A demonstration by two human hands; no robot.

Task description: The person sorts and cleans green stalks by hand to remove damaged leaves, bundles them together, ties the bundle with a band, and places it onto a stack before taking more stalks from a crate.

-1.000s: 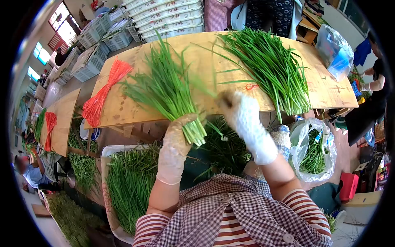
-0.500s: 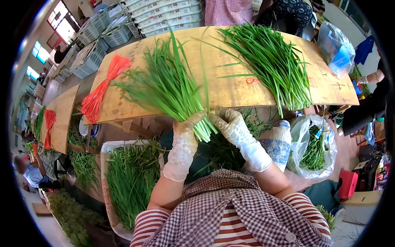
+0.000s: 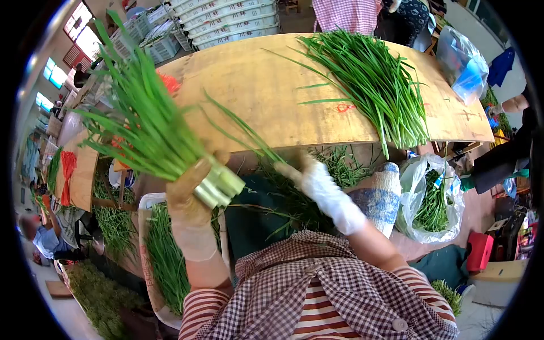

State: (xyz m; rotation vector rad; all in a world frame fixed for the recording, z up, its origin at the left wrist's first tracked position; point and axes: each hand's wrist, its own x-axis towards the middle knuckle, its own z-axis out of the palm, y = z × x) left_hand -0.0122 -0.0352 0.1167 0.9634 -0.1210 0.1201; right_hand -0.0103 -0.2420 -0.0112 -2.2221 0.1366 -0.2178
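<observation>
My left hand (image 3: 192, 195), in a pale glove, is wrapped round a bunch of garlic chives (image 3: 153, 124). The bunch tilts up and to the left, blurred by motion, with its pale cut ends pointing toward me. My right hand (image 3: 309, 175), gloved too and a little blurred, pinches a few loose garlic chive stalks (image 3: 243, 127) whose leaves reach over the table's near edge. A larger pile of garlic chives (image 3: 362, 85) lies on the wooden table (image 3: 238, 68), its pale ends near the front edge. Red ties (image 3: 168, 84) are mostly hidden behind the held bunch.
A white crate of garlic chives (image 3: 169, 255) stands at my lower left. Green scraps (image 3: 340, 164) lie below the table. On the right are a plastic bag of greens (image 3: 433, 204) and another bag (image 3: 462, 65) on the tabletop. Stacked white crates (image 3: 226, 22) and other people are beyond.
The bunch has moved left and up in my left hand, off the table. My right hand has drawn away from it with a few stalks. Across the table, the person in pink check has shifted right.
</observation>
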